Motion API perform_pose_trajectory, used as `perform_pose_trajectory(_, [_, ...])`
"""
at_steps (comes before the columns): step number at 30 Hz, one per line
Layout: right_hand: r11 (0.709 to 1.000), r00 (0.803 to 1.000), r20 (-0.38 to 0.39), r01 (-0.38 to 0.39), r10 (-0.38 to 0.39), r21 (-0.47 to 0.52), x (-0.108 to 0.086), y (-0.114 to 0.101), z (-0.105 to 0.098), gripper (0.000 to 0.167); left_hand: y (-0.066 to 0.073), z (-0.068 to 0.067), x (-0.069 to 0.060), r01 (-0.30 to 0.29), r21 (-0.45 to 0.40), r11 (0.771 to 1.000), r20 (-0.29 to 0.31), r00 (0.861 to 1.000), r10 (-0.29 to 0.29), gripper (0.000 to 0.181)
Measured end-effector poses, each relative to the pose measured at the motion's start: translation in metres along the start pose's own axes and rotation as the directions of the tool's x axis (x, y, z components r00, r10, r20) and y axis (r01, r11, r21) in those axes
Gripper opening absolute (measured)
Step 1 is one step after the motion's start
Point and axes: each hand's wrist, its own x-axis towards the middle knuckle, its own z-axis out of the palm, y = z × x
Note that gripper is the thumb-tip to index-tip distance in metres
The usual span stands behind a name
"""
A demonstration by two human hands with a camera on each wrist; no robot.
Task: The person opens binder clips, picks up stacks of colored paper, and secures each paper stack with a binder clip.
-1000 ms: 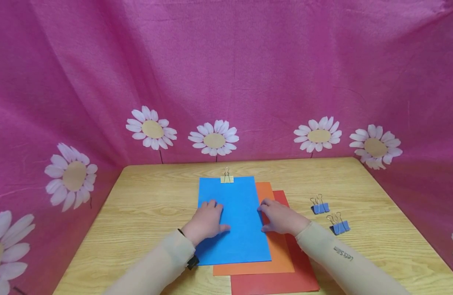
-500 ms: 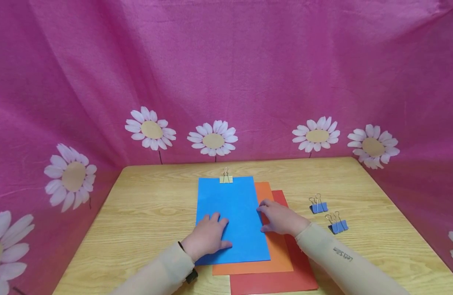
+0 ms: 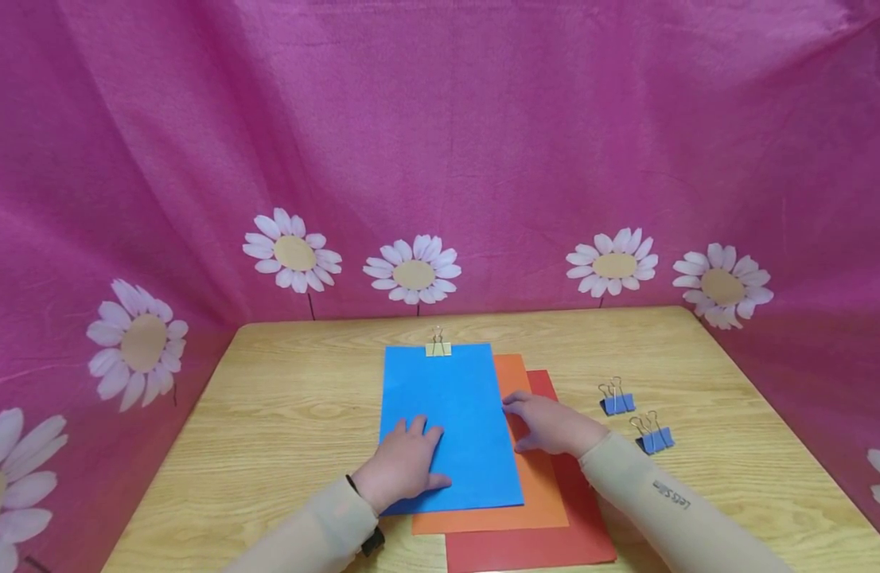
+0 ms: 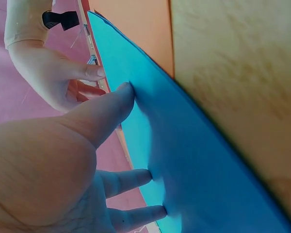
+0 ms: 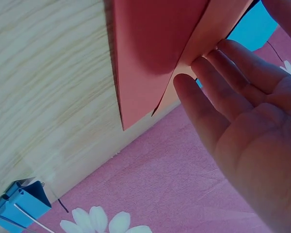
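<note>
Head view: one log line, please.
left hand: on blue sheet | right hand: at its right edge | yellow binder clip: on far edge

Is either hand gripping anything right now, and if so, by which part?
Nothing appears gripped: the left hand rests, fingers spread, on the blue sheet; the right hand is over the orange sheet, beside the blue one's right edge.

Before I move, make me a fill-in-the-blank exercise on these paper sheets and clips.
The person's left hand rests on the topmost rectangular paper sheet, coloured ____.
The bottommost rectangular paper sheet is ____.
Right of the sheets, on the wood-grained table, lie ____ blue binder clips.
Missing words: blue; red; two.
</note>
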Motion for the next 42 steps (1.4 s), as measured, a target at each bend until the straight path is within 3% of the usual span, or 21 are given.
perform_pose_trajectory(11, [1.000,1.000,-0.020,-0.002,0.002,-0.008,-0.002,-0.001,0.002,0.057,-0.008,0.001,-0.003,0.029,-0.054,0.998,0.025,0.999,-0.028,0.075])
perform_pose_trajectory(30, [1.000,0.999,-0.044,0.002,-0.003,-0.013,0.000,0.001,0.002,0.055,-0.026,0.001,-0.007,0.059,-0.056,0.997,0.006,0.998,-0.059,0.076])
perform_pose_trajectory(42, [1.000,0.998,-0.057,0.005,-0.006,-0.017,0.000,-0.002,0.001,0.053,-0.036,-0.007,-0.012,0.109,-0.096,0.989,0.003,0.994,-0.110,0.076])
